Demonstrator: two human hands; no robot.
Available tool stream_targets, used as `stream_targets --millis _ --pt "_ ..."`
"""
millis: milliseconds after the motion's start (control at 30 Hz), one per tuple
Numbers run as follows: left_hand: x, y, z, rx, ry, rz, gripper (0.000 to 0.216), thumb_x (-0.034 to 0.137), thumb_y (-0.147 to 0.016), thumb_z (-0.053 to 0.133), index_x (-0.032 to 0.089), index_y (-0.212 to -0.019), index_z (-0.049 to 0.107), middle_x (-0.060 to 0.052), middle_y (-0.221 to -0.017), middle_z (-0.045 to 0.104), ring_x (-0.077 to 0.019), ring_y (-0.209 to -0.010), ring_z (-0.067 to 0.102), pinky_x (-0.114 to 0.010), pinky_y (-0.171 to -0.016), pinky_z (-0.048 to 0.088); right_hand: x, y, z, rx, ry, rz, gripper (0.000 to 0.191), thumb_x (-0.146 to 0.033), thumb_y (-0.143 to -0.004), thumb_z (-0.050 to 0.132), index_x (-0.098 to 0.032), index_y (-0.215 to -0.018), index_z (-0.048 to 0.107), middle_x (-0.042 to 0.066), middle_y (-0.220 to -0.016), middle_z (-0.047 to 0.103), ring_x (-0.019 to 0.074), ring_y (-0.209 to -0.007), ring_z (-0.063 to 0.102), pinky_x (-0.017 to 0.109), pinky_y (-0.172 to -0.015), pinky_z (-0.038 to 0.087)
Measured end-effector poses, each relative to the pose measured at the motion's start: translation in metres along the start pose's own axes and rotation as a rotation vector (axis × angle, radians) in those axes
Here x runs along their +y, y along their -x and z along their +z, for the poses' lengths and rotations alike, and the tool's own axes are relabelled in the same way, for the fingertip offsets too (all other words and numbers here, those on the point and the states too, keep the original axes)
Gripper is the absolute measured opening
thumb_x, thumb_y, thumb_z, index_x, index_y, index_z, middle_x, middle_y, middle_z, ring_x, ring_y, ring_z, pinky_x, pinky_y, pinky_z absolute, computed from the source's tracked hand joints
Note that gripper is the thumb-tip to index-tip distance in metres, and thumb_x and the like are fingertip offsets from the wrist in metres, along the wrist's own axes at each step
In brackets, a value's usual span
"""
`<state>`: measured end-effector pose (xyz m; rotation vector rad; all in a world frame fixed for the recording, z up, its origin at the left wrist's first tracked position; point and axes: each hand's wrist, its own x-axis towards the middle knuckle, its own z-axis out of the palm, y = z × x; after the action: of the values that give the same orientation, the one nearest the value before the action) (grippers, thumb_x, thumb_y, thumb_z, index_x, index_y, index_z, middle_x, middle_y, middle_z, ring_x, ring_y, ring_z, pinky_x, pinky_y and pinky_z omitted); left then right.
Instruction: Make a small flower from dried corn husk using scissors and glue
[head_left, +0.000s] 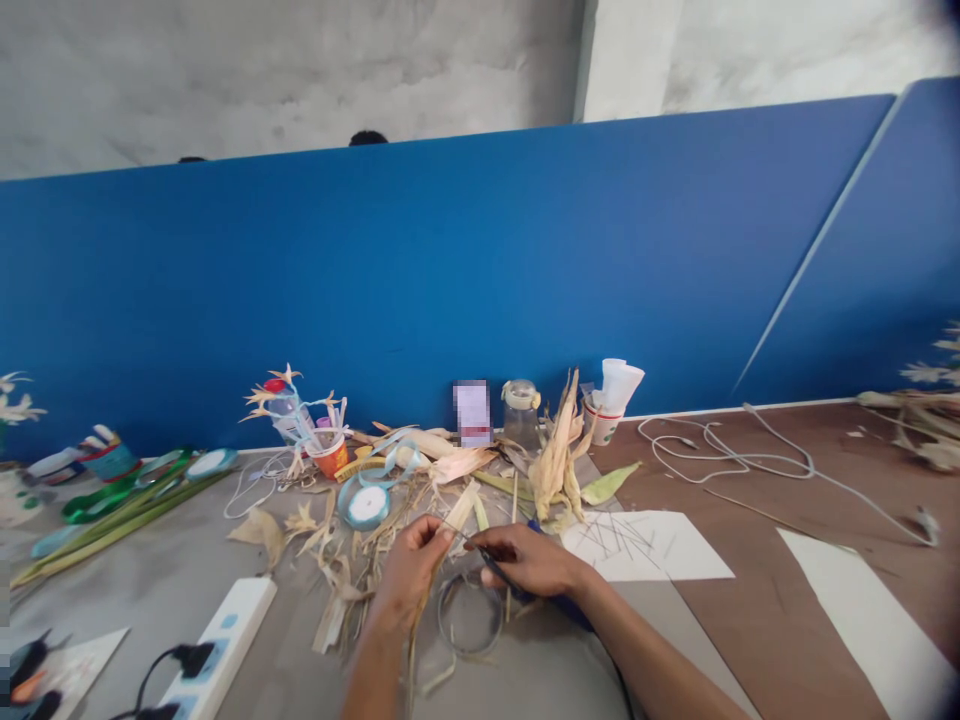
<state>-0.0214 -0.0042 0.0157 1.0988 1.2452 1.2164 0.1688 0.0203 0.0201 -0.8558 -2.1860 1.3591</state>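
My left hand [416, 570] is closed, thumb and fingertips pinching a thin dark stem [459, 532] that reaches toward my right hand. A long strip of dried husk hangs below the left palm. My right hand [532, 560] is wrapped round a blue-and-black tool [576, 612], with a dark cord trailing down from it. The tool's exact kind is partly hidden by the fingers. Below and between the hands lies a grey ring-shaped roll [470, 615]. Dried corn husks [555, 455] and scraps are heaped just beyond both hands.
A blue ribbon spool [368, 507] and a red cup [330, 455] stand left of the heap. Behind are a glass jar [521, 415] and white cups [606, 420]. Thin wires lie on white paper [690, 548]. A power strip [225, 640] sits front left; white cables [739, 462] lie right.
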Motion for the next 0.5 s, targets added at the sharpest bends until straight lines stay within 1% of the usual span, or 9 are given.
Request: stream_targets --millis 200,333,400,500 --pt "-0.0045 -0.0013 -0.0008 -0.013 -0.002 0.02 0.028 0.04 -0.064 0.069 0.015 -0.061 0.057 0.004 -0.053 0.049 -0.0087 -0.051 0.04 -0.022 -0.052 0.03 -0.001 -0.0002 0.0013 -0.027 -0.026 -0.017 0.032 -0.032 -0.075 0.058 -0.016 -0.101 0.065 -0.004 -0.063 0.042 0.0091 -0.057 0.033 0.02 -0.051 0.028" --pt "-0.0003 0.0004 -0.0002 -0.01 -0.023 0.007 0.026 0.038 -0.064 0.069 0.015 -0.06 0.057 0.004 -0.051 0.049 -0.0086 -0.049 0.04 -0.022 -0.051 0.029 -0.0005 -0.0009 0.0013 -0.035 -0.067 -0.017 0.026 -0.034 -0.076 0.058 -0.014 -0.092 0.065 -0.004 -0.062 0.039 0.0087 -0.057 0.031 0.02 -0.051 0.026" --pt "0.0024 0.0014 0.0007 -0.019 -0.01 -0.004 0.026 0.038 -0.063 0.069 0.015 -0.06 0.057 0.004 -0.05 0.05 -0.009 -0.049 0.041 -0.022 -0.051 0.03 0.0003 -0.0011 0.0018 -0.052 -0.11 -0.018 0.025 -0.035 -0.076 0.058 -0.014 -0.089 0.064 -0.004 -0.062 0.04 0.0087 -0.057 0.031 0.02 -0.051 0.026" --pt "0.0038 0.0017 0.0015 -0.014 0.032 -0.026 0.028 0.04 -0.059 0.071 0.015 -0.059 0.057 0.004 -0.049 0.051 -0.0095 -0.049 0.042 -0.022 -0.051 0.031 0.0011 -0.0011 0.0027 -0.065 -0.167 -0.005 0.026 -0.036 -0.076 0.058 -0.015 -0.091 0.063 -0.004 -0.065 0.043 0.0092 -0.058 0.033 0.02 -0.052 0.028"
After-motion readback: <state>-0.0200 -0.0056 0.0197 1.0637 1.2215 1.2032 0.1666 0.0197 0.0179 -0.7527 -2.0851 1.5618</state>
